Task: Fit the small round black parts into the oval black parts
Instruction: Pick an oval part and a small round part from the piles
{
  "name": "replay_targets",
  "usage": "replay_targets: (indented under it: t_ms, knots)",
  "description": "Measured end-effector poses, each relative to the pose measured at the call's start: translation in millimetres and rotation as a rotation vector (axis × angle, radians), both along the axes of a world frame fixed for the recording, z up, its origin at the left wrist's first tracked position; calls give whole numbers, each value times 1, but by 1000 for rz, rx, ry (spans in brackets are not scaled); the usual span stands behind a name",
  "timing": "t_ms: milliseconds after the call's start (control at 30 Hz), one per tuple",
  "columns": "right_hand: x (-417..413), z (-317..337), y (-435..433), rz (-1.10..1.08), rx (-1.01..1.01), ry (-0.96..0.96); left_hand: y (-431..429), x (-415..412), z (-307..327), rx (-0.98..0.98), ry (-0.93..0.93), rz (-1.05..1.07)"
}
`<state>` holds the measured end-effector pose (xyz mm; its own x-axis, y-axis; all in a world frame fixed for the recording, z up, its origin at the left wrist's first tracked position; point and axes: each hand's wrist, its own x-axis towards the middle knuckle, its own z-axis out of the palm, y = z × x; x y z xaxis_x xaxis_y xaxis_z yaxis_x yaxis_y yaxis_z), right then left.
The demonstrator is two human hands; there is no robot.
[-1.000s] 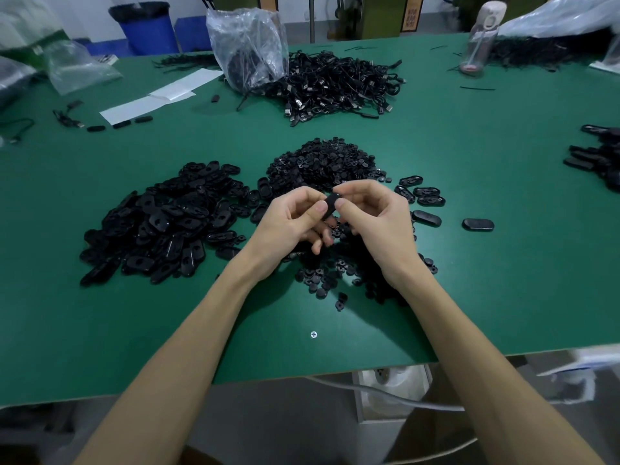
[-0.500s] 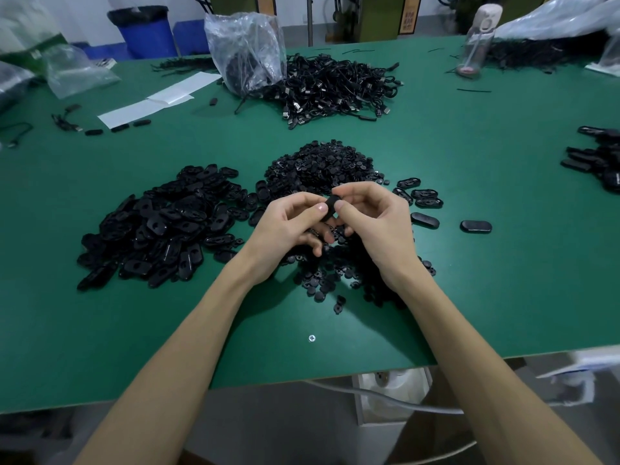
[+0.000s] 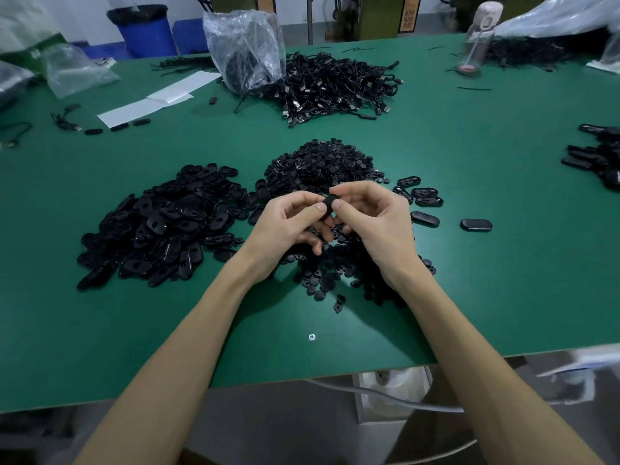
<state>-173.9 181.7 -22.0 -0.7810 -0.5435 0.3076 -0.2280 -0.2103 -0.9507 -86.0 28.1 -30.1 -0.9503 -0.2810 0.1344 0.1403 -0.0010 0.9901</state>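
Both hands meet above the green table point(image 3: 503, 297) and pinch one oval black part point(image 3: 329, 206) between thumbs and fingers. My left hand point(image 3: 288, 226) holds its left end, my right hand point(image 3: 375, 223) its right end. Whether a round part sits in it is hidden by the fingers. A heap of oval black parts point(image 3: 161, 226) lies to the left. Small round black parts point(image 3: 318, 166) are piled behind the hands, and more round parts point(image 3: 335, 276) lie scattered under them. Several single oval parts point(image 3: 424, 199) lie to the right of my right hand.
A pile of black cables point(image 3: 335, 85) and a clear plastic bag point(image 3: 245, 48) stand at the back. White paper strips point(image 3: 157, 99) lie back left, a bottle point(image 3: 478, 38) back right. More black parts point(image 3: 597, 156) sit at the right edge. A screw head point(image 3: 312, 337) marks the table near the front edge.
Both hands stay together on the oval part and have barely shifted. The piles have not moved.
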Motion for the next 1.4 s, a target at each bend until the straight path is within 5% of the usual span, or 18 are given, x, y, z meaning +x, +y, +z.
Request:
replay_targets:
  t_ms: [467,1000,1400]
  knots:
    - [0,1,1,26,18,23,-3,1,-1,-2,-8,-1]
    - [2,-8,-1,-203,304,504,-2,0,-3,-5,-29,65]
    - [2,-8,-3,-290,312,531,1,-2,-3,25,-45,97]
